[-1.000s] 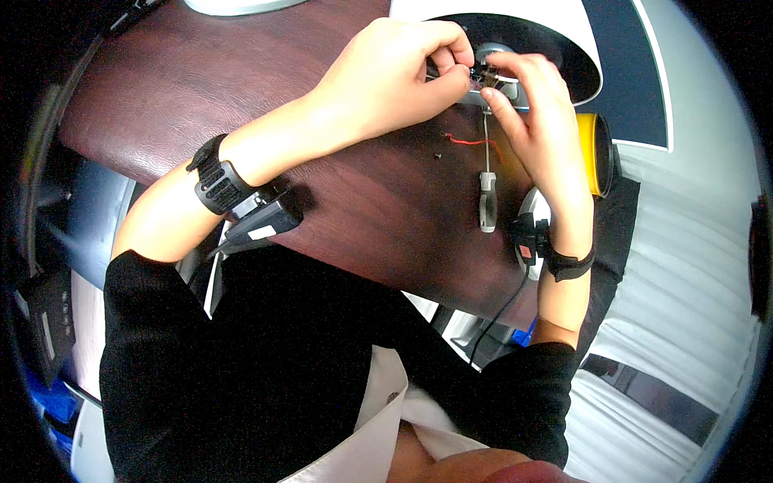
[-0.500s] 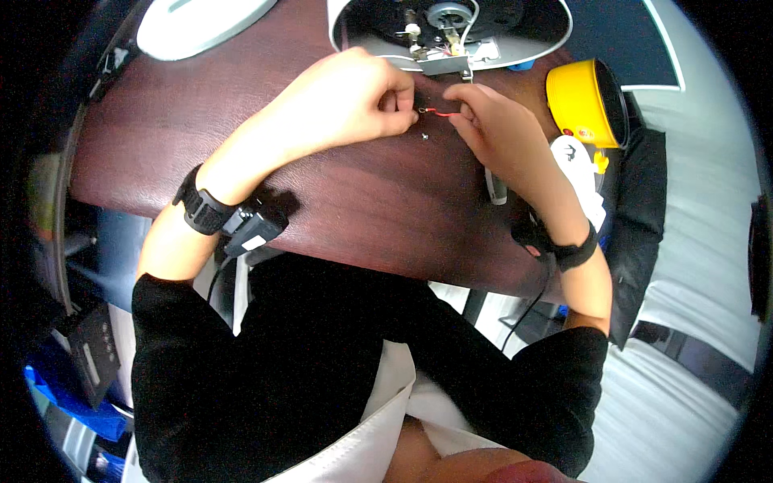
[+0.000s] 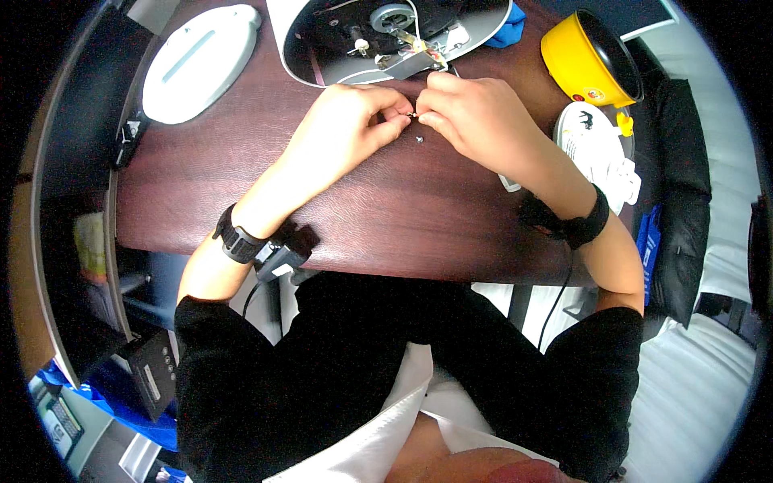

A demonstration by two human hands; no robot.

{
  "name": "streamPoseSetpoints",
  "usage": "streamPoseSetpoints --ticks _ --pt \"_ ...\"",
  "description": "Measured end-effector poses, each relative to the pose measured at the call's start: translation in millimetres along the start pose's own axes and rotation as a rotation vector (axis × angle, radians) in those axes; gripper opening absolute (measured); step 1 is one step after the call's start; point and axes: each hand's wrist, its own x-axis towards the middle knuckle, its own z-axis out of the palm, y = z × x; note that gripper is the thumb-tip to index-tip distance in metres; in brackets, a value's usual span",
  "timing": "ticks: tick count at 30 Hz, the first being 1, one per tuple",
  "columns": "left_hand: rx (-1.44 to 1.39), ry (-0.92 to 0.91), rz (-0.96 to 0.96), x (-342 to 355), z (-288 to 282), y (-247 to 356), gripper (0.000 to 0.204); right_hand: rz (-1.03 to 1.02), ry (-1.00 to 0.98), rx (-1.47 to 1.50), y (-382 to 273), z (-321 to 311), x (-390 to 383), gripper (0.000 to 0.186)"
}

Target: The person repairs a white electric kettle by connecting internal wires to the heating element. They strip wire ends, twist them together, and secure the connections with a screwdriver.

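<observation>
Thumb and fingers of my left hand [image 3: 354,121] pinch one end of a small metal wire terminal [image 3: 413,115]. My right hand [image 3: 479,117] pinches the wire behind it, and its fingers hide most of the wire. Both sets of fingertips nearly meet over the brown table [image 3: 346,201]. A small silver screw [image 3: 419,140] lies on the tabletop just below them. Right behind my hands, a white appliance housing [image 3: 291,56] lies with its hollow side facing me, showing a dark interior, wiring and a metal bracket [image 3: 415,61].
A white oval cover [image 3: 173,101] lies at the far left. On the right stand a yellow pot [image 3: 573,60] and a round white part [image 3: 573,141]. A blue thing [image 3: 507,30] sits behind the housing. A tool's pale end [image 3: 510,183] shows beside my right forearm.
My fingertips have come together, and the red wire that showed between them is now mostly covered. The whole view has shifted, bringing more of the white oval cover into sight.
</observation>
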Motion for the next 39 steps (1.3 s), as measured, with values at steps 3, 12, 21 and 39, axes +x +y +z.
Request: streamPoseSetpoints --ticks 3,12,21,39 --pt "-0.052 0.036 0.016 -0.3 -0.9 4.1 0.015 -0.038 0.041 0.012 -1.8 -7.0 -0.5 0.010" --pt "-0.104 0.052 0.061 -2.5 -2.1 1.0 0.016 -0.002 -0.008 0.059 -11.3 -17.0 0.5 0.009" --pt "-0.163 0.003 0.008 -3.5 -4.0 3.6 0.018 -0.055 0.000 0.004 -12.3 -20.7 2.4 0.009" --pt "-0.180 0.024 0.020 -4.8 -3.1 6.2 0.016 -0.124 0.018 -0.092 -15.8 -17.3 0.1 0.009"
